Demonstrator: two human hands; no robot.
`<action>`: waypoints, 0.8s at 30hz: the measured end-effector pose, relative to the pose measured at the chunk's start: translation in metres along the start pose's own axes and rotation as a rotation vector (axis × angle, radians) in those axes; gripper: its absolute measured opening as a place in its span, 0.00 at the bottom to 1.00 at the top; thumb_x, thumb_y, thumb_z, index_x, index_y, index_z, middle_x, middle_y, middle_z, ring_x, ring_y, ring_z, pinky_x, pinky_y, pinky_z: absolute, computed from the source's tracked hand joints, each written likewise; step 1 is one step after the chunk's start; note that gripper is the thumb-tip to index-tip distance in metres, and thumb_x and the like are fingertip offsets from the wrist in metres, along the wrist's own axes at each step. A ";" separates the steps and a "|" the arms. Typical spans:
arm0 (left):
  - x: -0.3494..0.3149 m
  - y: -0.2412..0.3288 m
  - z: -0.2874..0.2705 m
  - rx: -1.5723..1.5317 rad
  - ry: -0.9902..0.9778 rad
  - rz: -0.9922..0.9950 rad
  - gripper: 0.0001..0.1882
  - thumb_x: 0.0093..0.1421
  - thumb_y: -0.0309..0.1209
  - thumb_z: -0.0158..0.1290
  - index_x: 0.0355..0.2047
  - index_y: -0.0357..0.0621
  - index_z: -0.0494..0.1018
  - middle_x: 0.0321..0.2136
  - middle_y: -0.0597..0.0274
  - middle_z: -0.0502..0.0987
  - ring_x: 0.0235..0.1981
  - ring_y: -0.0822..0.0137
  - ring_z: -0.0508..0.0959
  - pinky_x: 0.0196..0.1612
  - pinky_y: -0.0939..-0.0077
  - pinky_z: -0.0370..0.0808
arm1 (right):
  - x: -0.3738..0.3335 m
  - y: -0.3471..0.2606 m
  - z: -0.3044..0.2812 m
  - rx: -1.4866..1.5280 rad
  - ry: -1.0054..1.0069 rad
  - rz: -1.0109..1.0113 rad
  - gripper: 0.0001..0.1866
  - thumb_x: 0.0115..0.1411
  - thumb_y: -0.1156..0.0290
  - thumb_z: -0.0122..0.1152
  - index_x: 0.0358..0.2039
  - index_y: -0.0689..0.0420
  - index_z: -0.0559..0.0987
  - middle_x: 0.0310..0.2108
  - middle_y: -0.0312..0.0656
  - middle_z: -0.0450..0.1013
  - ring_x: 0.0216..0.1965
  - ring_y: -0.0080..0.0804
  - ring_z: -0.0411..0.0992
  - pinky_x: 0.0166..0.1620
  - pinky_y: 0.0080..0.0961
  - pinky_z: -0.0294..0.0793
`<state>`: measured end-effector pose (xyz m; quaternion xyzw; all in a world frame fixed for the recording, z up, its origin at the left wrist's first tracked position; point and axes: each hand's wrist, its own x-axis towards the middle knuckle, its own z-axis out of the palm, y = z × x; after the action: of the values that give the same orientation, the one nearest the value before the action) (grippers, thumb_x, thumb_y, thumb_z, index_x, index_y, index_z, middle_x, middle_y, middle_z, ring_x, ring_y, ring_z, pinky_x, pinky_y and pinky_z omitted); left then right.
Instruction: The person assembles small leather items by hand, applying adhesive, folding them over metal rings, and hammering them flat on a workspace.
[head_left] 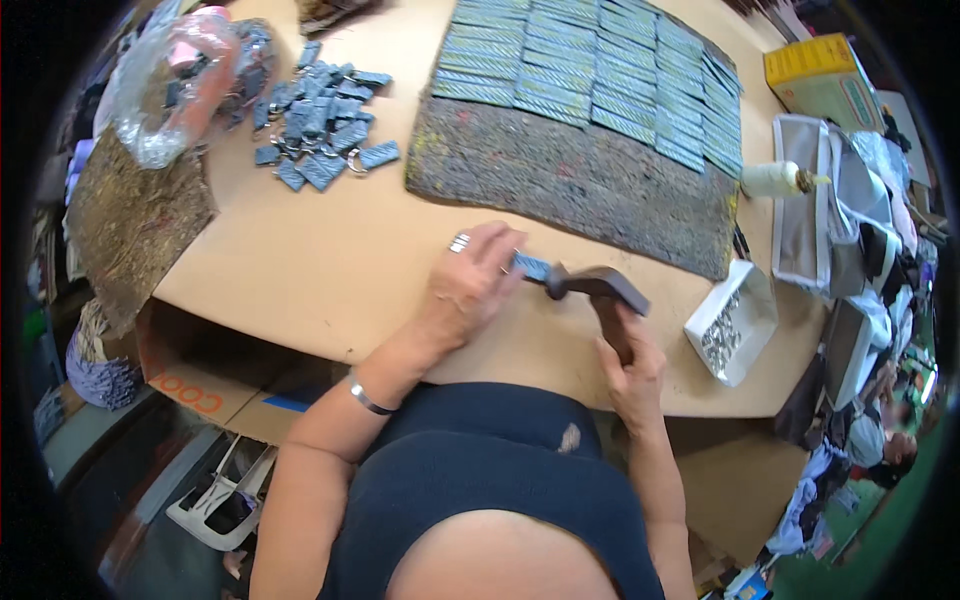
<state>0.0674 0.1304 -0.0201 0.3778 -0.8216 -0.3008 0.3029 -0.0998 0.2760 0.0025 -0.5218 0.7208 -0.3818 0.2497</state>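
A cobbler's hammer [607, 284] with a dark curved head is gripped by my right hand [634, 365]. The hammer's round face rests on or just over the end of a small blue patterned tab [531, 267]; contact cannot be made out. My left hand [473, 270] pinches the other end of that tab, where a bit of metal ring shows by the fingertips. Farther left on the table lies a heap of similar blue tabs with metal rings [318, 125]. Flat blue patterned strips [560, 75] lie in rows on a grey felt mat [560, 180] at the far side.
To the right, a white tray [762, 325] holds small silvery metal pieces. Behind it stand a pale squeeze bottle [772, 180] and a yellow box [818, 65]. A clear plastic bag [150, 110] sits at the far left, by a brown felt piece [135, 215]. The tan table [290, 270] ends near my waist.
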 end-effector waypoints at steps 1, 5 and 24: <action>0.002 0.004 0.000 0.073 -0.052 0.057 0.11 0.42 0.22 0.56 0.29 0.40 0.70 0.31 0.59 0.71 0.33 0.60 0.71 0.34 0.69 0.70 | 0.000 -0.005 -0.006 -0.105 -0.004 -0.007 0.26 0.49 0.82 0.52 0.51 0.62 0.64 0.44 0.49 0.68 0.39 0.35 0.71 0.40 0.25 0.70; 0.001 -0.004 0.003 0.015 -0.101 0.205 0.15 0.39 0.23 0.57 0.31 0.43 0.71 0.30 0.60 0.71 0.33 0.60 0.71 0.33 0.70 0.70 | -0.009 -0.002 -0.018 0.398 -0.081 0.601 0.31 0.49 0.81 0.51 0.55 0.60 0.57 0.48 0.54 0.64 0.34 0.37 0.72 0.34 0.27 0.71; 0.062 -0.137 -0.099 0.625 0.303 -0.071 0.22 0.60 0.40 0.40 0.55 0.54 0.58 0.58 0.58 0.53 0.59 0.55 0.50 0.59 0.61 0.47 | 0.031 0.035 -0.141 -0.814 0.349 0.268 0.16 0.49 0.76 0.55 0.40 0.59 0.71 0.32 0.47 0.70 0.34 0.46 0.68 0.36 0.36 0.67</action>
<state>0.1666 -0.0184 -0.0394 0.5209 -0.8062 0.0146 0.2803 -0.2361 0.2935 0.0579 -0.4074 0.9045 -0.1140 -0.0534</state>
